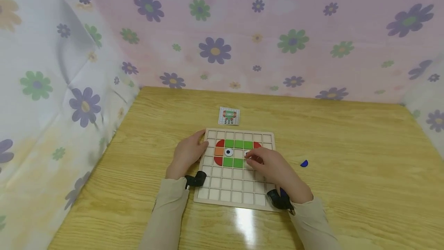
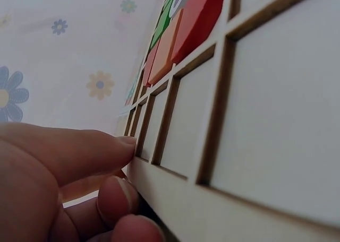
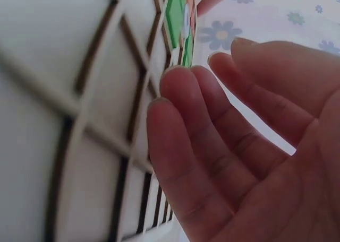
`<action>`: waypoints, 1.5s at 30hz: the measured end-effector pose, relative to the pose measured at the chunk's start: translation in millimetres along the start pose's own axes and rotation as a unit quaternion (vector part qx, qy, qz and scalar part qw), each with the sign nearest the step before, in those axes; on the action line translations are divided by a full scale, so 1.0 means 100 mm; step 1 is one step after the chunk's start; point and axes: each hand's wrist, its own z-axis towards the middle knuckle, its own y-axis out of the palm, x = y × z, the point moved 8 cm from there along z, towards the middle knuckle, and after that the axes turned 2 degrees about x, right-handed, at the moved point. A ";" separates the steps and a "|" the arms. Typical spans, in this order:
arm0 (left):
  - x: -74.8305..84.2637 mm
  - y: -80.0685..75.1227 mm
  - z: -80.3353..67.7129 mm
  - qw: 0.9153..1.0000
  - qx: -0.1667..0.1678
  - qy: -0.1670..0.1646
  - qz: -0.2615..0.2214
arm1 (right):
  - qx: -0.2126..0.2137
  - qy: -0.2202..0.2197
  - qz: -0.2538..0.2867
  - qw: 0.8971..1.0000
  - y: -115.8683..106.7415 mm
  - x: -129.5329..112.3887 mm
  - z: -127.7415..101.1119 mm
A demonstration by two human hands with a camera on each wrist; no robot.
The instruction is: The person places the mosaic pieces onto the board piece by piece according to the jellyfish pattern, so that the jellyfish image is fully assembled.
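Observation:
A wooden grid board (image 1: 231, 184) lies on the table with red, green and orange tiles and two white eye pieces in its cells. My left hand (image 1: 189, 151) grips its left edge; in the left wrist view the thumb (image 2: 101, 149) rests on the rim, with curled fingers (image 2: 118, 195) beside and below it. Over the board's right half hovers my right hand (image 1: 272, 163), its fingertips beside the right eye piece (image 1: 246, 152), partly covering it. In the right wrist view its fingers (image 3: 183, 104) are relaxed, the thumb stands apart, and nothing is between them.
Behind the board lies a small picture card (image 1: 229, 116) with a figure of coloured tiles on a grid. A blue half-round piece (image 1: 304, 163) lies on the table to the right. Another blue piece (image 1: 283, 194) shows partly beside the right wrist. Flowered cloth (image 1: 215, 30) hangs behind the table.

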 end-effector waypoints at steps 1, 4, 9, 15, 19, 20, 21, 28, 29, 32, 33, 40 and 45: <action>0.00 0.00 0.00 1.000 0.000 0.000 0.003 | 0.000 -0.001 0.002 1.000 -0.01 0.02 -0.02; 0.01 0.02 0.01 1.000 -0.001 0.002 0.008 | 0.002 -0.002 0.003 1.000 -0.04 0.10 -0.09; 0.00 0.01 0.02 1.000 -0.002 0.000 0.003 | -0.001 0.010 0.003 1.000 -0.09 0.20 -0.16; -0.04 0.01 0.02 1.000 -0.004 -0.006 -0.008 | -0.005 0.019 0.004 1.000 -0.18 0.28 -0.23; -0.06 0.01 0.02 1.000 -0.006 -0.007 -0.012 | -0.007 0.023 0.011 1.000 -0.29 0.34 -0.28; -0.06 0.01 0.03 1.000 -0.007 -0.007 -0.015 | -0.006 0.027 0.011 1.000 -0.33 0.36 -0.29; -0.06 0.01 0.03 1.000 -0.008 -0.007 -0.017 | -0.003 0.031 0.010 0.999 -0.37 0.39 -0.31; -0.06 0.02 0.03 0.999 -0.017 -0.021 -0.042 | 0.012 0.050 -0.009 0.999 -0.55 0.61 -0.42; -0.06 0.02 0.02 0.999 -0.018 -0.022 -0.043 | 0.005 0.048 -0.010 0.999 -0.55 0.63 -0.44; -0.07 0.01 0.02 0.999 -0.018 -0.022 -0.043 | -0.020 0.042 -0.010 0.999 -0.51 0.66 -0.50; -0.07 0.01 0.03 0.999 -0.019 -0.021 -0.044 | -0.029 0.038 -0.010 0.999 -0.50 0.66 -0.52; -0.07 0.01 0.02 0.998 -0.019 -0.016 -0.052 | -0.081 0.028 -0.014 0.996 -0.38 0.70 -0.65; -0.07 0.02 0.03 0.999 -0.014 -0.013 -0.051 | -0.116 0.009 -0.053 0.992 -0.31 0.65 -0.71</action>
